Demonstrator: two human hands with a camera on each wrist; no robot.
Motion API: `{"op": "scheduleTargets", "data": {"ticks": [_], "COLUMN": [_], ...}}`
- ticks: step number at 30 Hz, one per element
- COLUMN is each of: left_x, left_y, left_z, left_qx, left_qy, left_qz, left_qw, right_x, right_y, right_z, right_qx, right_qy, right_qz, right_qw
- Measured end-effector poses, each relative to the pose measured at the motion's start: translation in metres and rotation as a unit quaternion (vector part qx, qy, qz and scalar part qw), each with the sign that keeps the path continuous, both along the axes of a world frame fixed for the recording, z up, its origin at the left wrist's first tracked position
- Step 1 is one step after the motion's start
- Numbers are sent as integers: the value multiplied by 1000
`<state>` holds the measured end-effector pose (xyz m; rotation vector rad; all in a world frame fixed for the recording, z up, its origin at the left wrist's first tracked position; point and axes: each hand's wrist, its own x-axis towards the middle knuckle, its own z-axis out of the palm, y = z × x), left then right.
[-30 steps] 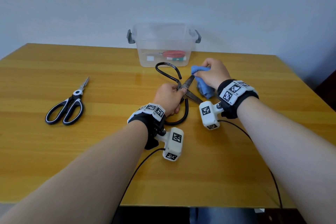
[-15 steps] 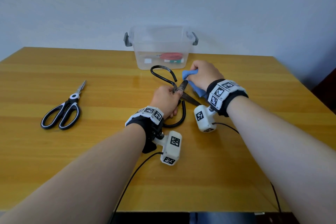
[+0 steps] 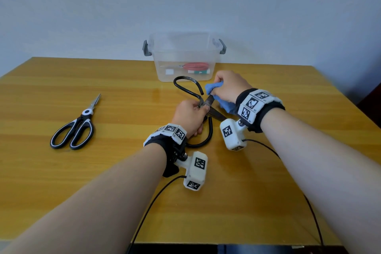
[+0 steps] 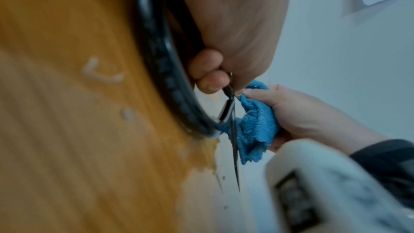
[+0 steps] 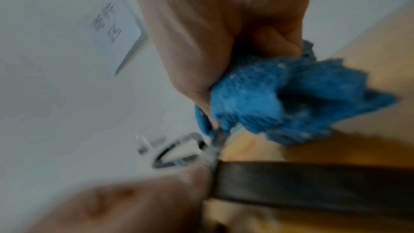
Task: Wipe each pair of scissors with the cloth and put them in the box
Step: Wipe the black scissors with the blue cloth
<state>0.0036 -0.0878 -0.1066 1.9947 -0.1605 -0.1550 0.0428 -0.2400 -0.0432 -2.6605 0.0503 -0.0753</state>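
Observation:
My left hand (image 3: pixel 192 116) grips the black iron scissors (image 3: pixel 186 88) at the pivot, with their blades spread apart above the table. One big loop handle (image 4: pixel 161 70) runs under my palm. My right hand (image 3: pixel 228 87) holds the crumpled blue cloth (image 3: pixel 212 88) pinched round one blade (image 5: pixel 216 145) close to the pivot. The other blade (image 3: pixel 217 115) points toward my right wrist. A clear plastic box (image 3: pixel 183 55) with grey latches stands at the table's far edge, with red-handled scissors (image 3: pixel 195 66) inside. Black-and-white scissors (image 3: pixel 76 128) lie closed at the left.
The wooden table (image 3: pixel 82 192) ends at a near edge below my forearms and a right edge beside my right arm. Black cables (image 3: pixel 156 198) trail from both wrist cameras across the table toward me. A pale wall rises behind the box.
My right hand has slid the cloth along the blade toward the pivot, nearer my left hand. The left hand keeps its grip on the scissors.

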Motion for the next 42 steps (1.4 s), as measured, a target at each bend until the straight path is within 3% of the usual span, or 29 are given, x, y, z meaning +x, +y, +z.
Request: {"op": "scheduleTargets", "data": {"ticks": [4,11,17,25,30,34,38,42], "left_x": [1,0,-3,-1,0,-1,-1,-2], "left_y": [1,1,2,-1,0,0,1,2], "left_z": [0,0,2,2,2,2,2,4], "left_qx": [-17,-3,7,21,-4,-10,1,9], "left_qy": [-2,-3,-4,-2,-1,1,-5,-7], "left_qz": [-2,0,-17,-3,5,-6,-14,-13], "left_qw": [1000,1000,1000,1000,1000,1000,1000,1000], "right_x": [-8,-5,-12,3,-10,-21,-15,-2], "right_y": [6,-5,-6,-24,-20,-11,-10,-24], "right_z": [0,-17,-13,-32,-13,-15,-18,-23], "right_qx": [52,94,114,71,185,116,106,117], "right_qy": [73,-23,61,-59,-40,17,35,-2], "right_qz": [87,-11,79,-69,20,64,68,-40], "right_qw": [992,995,988,993,982,991,991,992]}}
